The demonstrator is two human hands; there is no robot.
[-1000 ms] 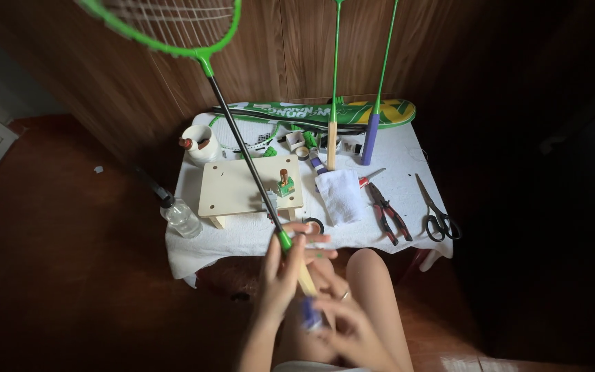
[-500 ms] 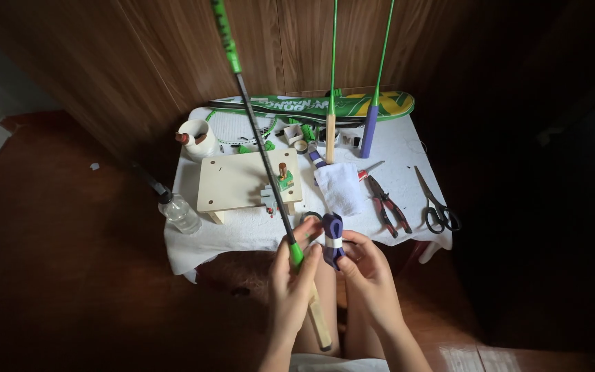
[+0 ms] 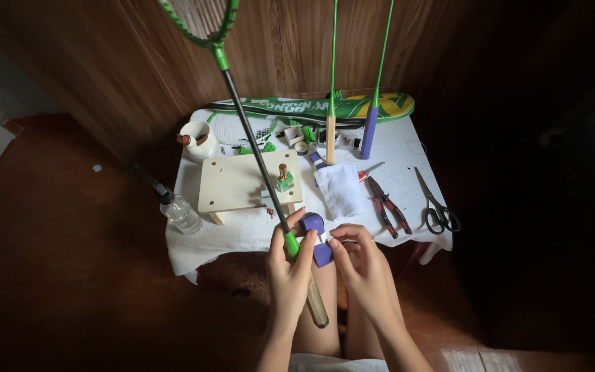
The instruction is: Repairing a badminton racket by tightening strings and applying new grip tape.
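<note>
The left hand [image 3: 289,265] is wrapped around a badminton racket [image 3: 256,148] near the top of its bare wooden handle, fingers clamped just below the green collar, so that the dark shaft rises up and away over the desk [image 3: 408,148] to the green-framed head at the top of the view. The handle's butt end points down between the person's knees. The right hand [image 3: 363,265] sits just beside the left, its fingertips pinched on a roll of purple grip tape [image 3: 317,238] that touches the racket at the collar; whether a strip is already laid on the wood is hard to tell in this light.

On the white-clothed desk beyond lie a small wooden stool-like block [image 3: 242,182], a folded white cloth [image 3: 339,189], red-handled pliers [image 3: 385,205], black scissors [image 3: 436,205], a white cup [image 3: 197,140] and a green racket cover [image 3: 325,108]. Two more rackets lean upright against the wooden wall, one with a bare handle [image 3: 330,138], one with a purple grip [image 3: 368,134]. A clear plastic bottle [image 3: 177,210] stands at the desk's left edge.
</note>
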